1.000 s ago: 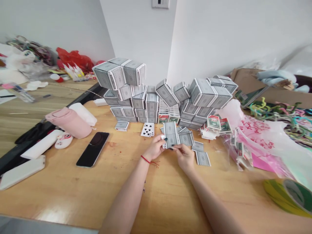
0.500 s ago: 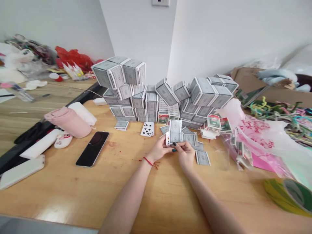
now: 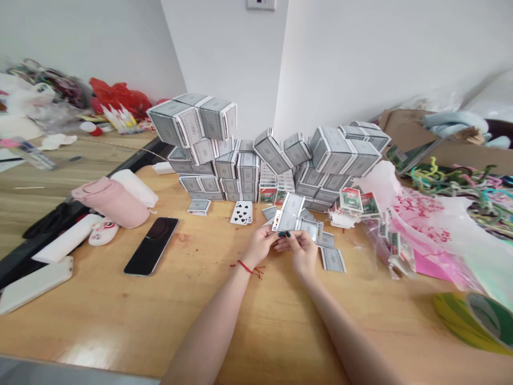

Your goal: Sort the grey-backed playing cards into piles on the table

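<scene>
Gripping cards (image 3: 290,211) narrowly along their near edge, in front of the block wall (image 3: 246,171), with left hand (image 3: 260,247) and right hand (image 3: 303,251), thumbs close together. Hiding several fingers behind the cards; cannot tell how many layers lie between them. Showing thin, flat, grey patterned backs, plus a sliver of picture face. Overlapping loose cards (image 3: 333,260) before the wall, so hard to separate by outline. Lying face up before the wall's left part: seven of spades (image 3: 241,213). Made of sharp-edged, boxy folded card: the wall itself. Right of it, crumpled, filmy plastic bag (image 3: 425,214); farther forward, glossy round tape (image 3: 476,321), clipped by the view's edge. Left-front of it, smooth, dark-glass phone (image 3: 151,246).
</scene>
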The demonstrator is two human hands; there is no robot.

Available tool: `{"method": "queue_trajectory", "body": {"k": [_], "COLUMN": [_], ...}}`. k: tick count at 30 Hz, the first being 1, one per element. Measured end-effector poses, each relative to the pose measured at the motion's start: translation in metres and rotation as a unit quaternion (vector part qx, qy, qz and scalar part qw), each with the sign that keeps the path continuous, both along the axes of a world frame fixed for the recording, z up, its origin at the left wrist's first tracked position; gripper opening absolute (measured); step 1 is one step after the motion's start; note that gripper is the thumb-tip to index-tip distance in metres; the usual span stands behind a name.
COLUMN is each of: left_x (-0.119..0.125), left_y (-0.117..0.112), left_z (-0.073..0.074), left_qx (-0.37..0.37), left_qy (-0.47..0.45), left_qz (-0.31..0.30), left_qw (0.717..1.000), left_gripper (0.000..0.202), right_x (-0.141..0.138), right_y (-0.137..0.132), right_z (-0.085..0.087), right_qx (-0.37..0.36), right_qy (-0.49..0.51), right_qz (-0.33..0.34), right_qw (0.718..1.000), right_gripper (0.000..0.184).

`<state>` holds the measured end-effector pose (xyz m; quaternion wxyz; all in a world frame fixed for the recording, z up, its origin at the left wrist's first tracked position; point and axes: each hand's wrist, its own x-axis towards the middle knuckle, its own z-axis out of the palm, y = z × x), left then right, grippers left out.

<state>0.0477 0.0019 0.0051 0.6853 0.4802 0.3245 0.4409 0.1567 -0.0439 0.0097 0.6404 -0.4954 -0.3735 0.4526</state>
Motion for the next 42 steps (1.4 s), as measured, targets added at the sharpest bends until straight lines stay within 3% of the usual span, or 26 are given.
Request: {"method": "queue_trajectory", "body": {"k": [7,11,14,16,18,20,22,25,28,32,37,42], "left_x": [0.004,0.008,0.002,-0.008,-0.02,-0.031,-0.04,-0.043,-0.038,-0.033,-0.033,-0.031], "left_y": [-0.003,-0.002,0.005,0.011,0.018,0.022,0.024,0.023,0.02,0.019,0.019,0.019], "left_z": [-0.01,-0.008,-0.004,-0.003,-0.003,-0.003,-0.003,0.0,0.003,0.002,-0.003,-0.004], "left_qx": [-0.051,-0.11,-0.116,-0.111,-0.115,-0.118,-0.117,-0.101,-0.077,-0.048,-0.015,0.005], "left_qy": [-0.027,-0.071,-0.111,-0.127,-0.124,-0.1,-0.064,-0.015,0.024,0.07,0.092,0.106], "left_qz": [0.014,0.044,0.08,0.082,0.059,0.054,0.031,-0.006,-0.031,-0.034,0.027,0.04], "left_qw": [0.998,0.99,0.984,0.982,0.984,0.987,0.991,0.995,0.996,0.996,0.995,0.993], "left_gripper": [0.026,0.029,0.027,0.025,0.025,0.025,0.025,0.025,0.025,0.024,0.024,0.027], "right_x": [-0.005,-0.011,-0.013,-0.012,-0.008,-0.001,0.008,0.025,0.037,0.038,0.031,0.029], "right_y": [0.001,-0.004,-0.018,-0.028,-0.034,-0.034,-0.027,-0.009,0.005,0.007,0.002,0.0], "right_z": [0.001,0.005,0.008,0.009,0.008,0.005,0.003,-0.001,-0.007,-0.014,-0.013,-0.01], "right_qx": [-0.004,-0.023,-0.011,0.033,0.085,0.106,0.09,0.051,-0.004,-0.061,-0.07,-0.08], "right_qy": [0.006,-0.01,-0.075,-0.159,-0.228,-0.262,-0.263,-0.221,-0.095,0.001,0.06,0.056], "right_qz": [-0.002,0.061,0.121,0.125,0.079,-0.03,-0.149,-0.203,-0.081,0.061,0.113,0.138], "right_qw": [1.0,0.998,0.99,0.979,0.967,0.959,0.949,0.953,0.992,0.996,0.989,0.986], "right_gripper": [0.025,0.032,0.043,0.036,0.024,0.018,0.021,0.031,0.042,0.045,0.038,0.043]}}
